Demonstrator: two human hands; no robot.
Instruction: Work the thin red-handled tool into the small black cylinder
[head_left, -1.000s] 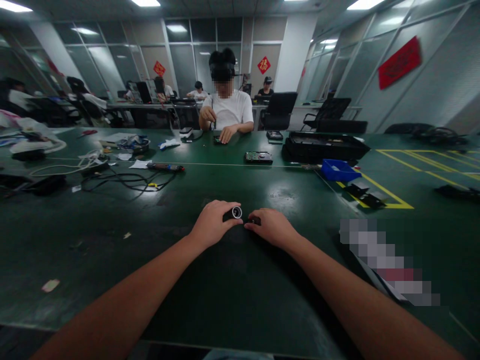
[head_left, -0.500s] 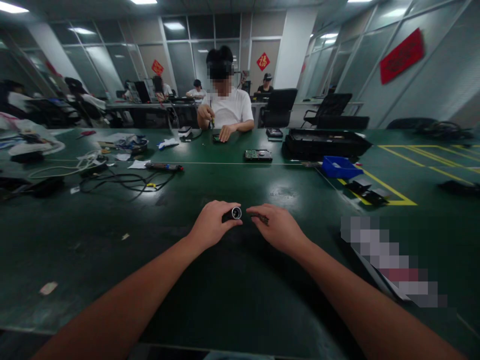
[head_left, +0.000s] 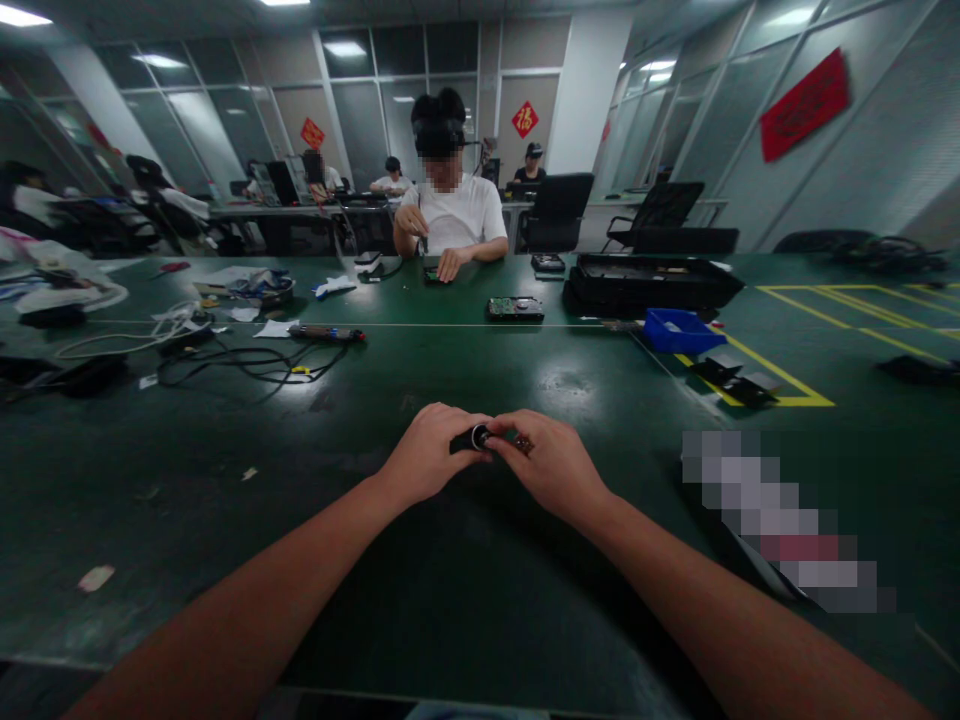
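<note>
My left hand (head_left: 426, 455) is closed around a short black tube (head_left: 463, 440), which looks like a flashlight body. Its round, silver-rimmed end faces right. Close against that end, my right hand (head_left: 553, 458) pinches with thumb and fingertips at the rim; what lies between the tips is too small to name. A small brownish, metallic-looking piece (head_left: 523, 443) shows under the curled fingers of the right hand. Both hands are held over the green table (head_left: 420, 620).
Across the table a person (head_left: 465, 210) works on a small board. A hard drive (head_left: 515, 308), a long black casing (head_left: 652, 285) and a blue bin (head_left: 681, 330) stand farther back. Black cables (head_left: 247, 365) lie left, a blurred-out flat item (head_left: 780, 525) right.
My right hand has moved left and its fingertips have closed in at the tube's end, where a gap was before. The left hand has shifted slightly to the right.
</note>
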